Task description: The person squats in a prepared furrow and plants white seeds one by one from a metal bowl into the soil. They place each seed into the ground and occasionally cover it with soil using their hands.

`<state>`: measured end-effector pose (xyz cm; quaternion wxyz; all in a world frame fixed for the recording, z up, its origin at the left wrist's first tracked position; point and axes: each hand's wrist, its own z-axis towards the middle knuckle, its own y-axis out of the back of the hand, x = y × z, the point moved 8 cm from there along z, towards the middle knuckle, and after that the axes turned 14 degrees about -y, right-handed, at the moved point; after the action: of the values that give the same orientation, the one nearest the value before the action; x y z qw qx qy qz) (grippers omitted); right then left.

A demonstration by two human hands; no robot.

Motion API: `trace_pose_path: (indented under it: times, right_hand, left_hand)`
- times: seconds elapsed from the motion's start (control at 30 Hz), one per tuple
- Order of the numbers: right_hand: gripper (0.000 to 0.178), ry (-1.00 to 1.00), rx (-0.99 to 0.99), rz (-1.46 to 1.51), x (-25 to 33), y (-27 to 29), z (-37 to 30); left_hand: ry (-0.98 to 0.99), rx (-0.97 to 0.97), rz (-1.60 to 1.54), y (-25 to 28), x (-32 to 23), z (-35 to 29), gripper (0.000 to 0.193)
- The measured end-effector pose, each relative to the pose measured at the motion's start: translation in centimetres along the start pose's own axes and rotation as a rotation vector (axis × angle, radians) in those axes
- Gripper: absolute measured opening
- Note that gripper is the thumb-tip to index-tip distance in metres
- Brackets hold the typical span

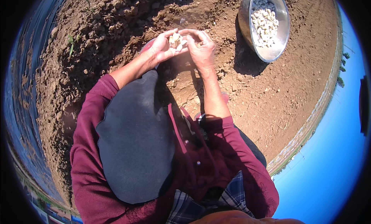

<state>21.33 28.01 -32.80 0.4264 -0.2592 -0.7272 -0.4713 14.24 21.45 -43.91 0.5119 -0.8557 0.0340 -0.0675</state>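
1. pale cloves [176, 41] are cradled in the left hand [162, 46], opened palm-up and loosely cupped.
2. the right hand [202, 50] is curled beside them; whether one is pinched cannot be told.
3. the palm is best kept level, so none are spilled.

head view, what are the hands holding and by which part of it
The left hand cups a pile of pale cloves from below, in its palm. Whether the right hand, beside the pile, pinches one cannot be told.
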Motion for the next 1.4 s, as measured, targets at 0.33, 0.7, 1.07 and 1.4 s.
trace_pose_path:
  times: [0.33,0.7,1.07,1.4]
  right_hand:
    - [0.021,0.068,0.086,-0.357,-1.7,-3.1,-0.5]
    - [0.023,-0.196,0.104,0.048,-6.1,-0.5,10.1]
    - [0.021,0.108,-0.137,-0.525,-6.0,-1.5,23.9]
    - [0.018,0.119,-0.034,-0.853,-3.7,-3.5,24.2]
  left_hand:
    - [-0.027,-0.163,0.335,4.7,0.8,0.0,0.024]
    - [-0.042,-0.102,0.316,2.3,0.2,-0.2,0.04]
    - [-0.035,-0.104,0.263,2.2,-0.3,-0.7,0.041]
    - [-0.031,-0.123,0.331,1.7,-0.7,-1.0,0.044]
